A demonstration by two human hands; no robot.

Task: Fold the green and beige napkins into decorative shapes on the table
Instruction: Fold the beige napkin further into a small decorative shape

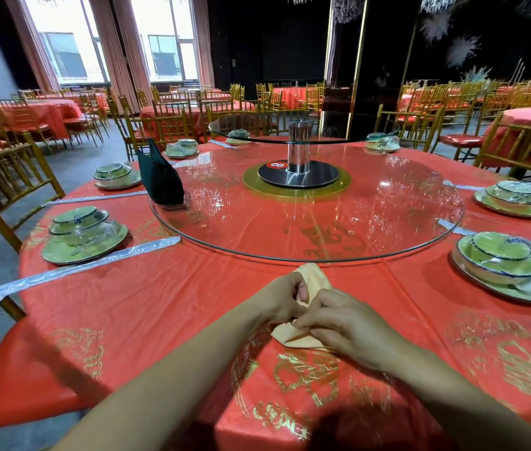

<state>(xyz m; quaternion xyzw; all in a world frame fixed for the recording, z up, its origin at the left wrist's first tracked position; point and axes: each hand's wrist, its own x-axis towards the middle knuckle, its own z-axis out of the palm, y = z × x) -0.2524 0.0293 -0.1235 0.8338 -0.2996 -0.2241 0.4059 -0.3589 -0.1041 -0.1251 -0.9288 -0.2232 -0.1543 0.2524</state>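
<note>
- Napkin (311,278), beige, partly folded: lies on the worktop (160,304) near its front edge, just short of the glass turntable (306,206). One pointed end shows beyond the hands; a flat folded part shows beneath them.
- Left hand (285,297): set on the middle of the napkin, touching the right hand. Grip curled, fingertips tucked into the cloth.
- Right hand (342,323): set over the near part of the napkin. Grip pinches a fold at the fingertips.
- Worktop: round, covered in red cloth with gold print.
- Wrapped dish sets (83,236): placed round the rim, apart from the napkin. A wrapped strip (85,266) lies beside the near left set.
- Black bag (160,177): stands upright on the left side of the turntable.
</note>
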